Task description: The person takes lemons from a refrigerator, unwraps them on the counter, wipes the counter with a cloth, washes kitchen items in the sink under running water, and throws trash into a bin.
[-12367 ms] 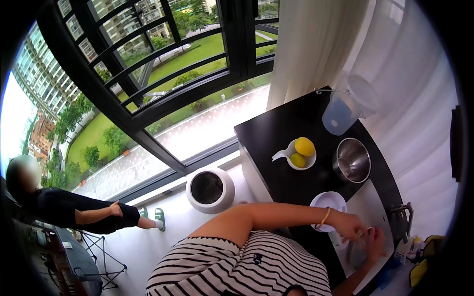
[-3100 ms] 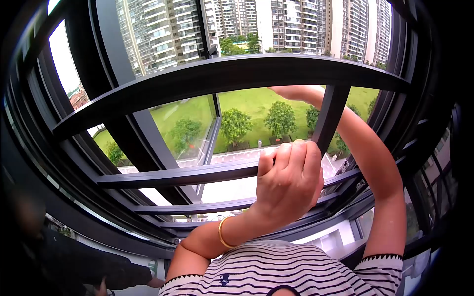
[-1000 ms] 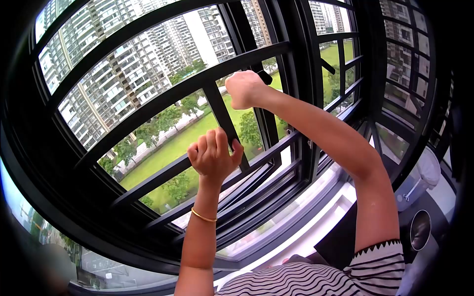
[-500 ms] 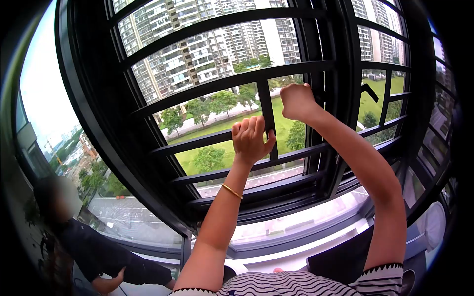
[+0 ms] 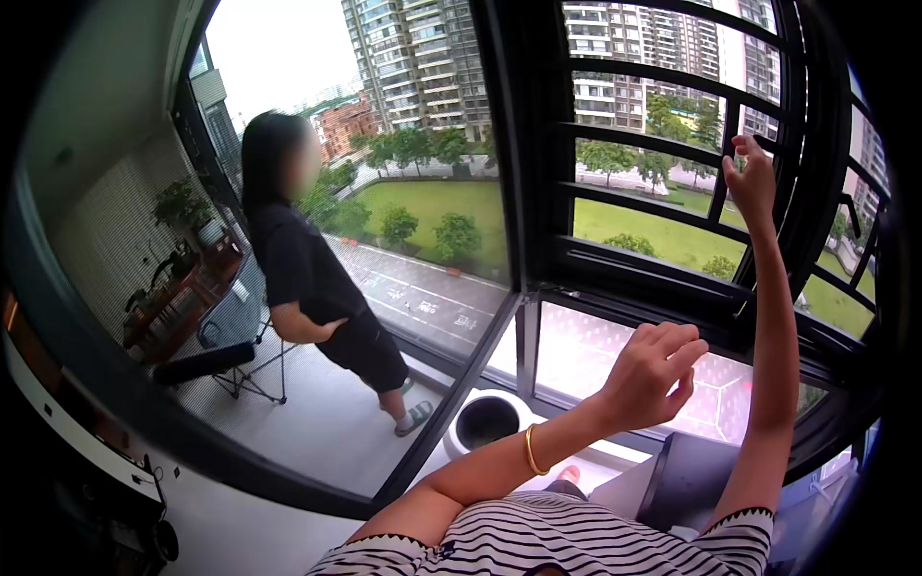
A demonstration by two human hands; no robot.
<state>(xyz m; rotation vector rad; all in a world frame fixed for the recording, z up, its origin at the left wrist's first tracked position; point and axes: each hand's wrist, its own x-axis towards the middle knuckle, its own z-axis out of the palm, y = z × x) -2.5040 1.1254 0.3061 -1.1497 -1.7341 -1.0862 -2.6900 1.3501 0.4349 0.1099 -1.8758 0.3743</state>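
Note:
My right hand [image 5: 753,182] is raised at the black-barred window sash [image 5: 663,149], in front of its short vertical bar. The fingers are bent, with a gap between them and the thumb; I cannot tell whether they touch the bar. Lower down and closer to me, my left hand [image 5: 653,376] hangs in the air over the pale sill area. Its fingers are loosely curled and apart, with nothing visible in them. A gold bangle [image 5: 534,451] circles the left wrist. Beside the sash, the black window frame [image 5: 514,192] rises at the left.
Behind a large glass panel at the left stands a person in dark clothes [image 5: 307,259]. A white bin with a dark opening [image 5: 488,420] is on the floor below. A grey box-like object [image 5: 687,480] sits below my hands. A folding chair [image 5: 235,331] and potted plants [image 5: 182,211] appear farther left.
The view has swung left, bringing the person and the glass panel into fuller sight. My left hand has come off the window bars and dropped lower. My right hand's fist has loosened.

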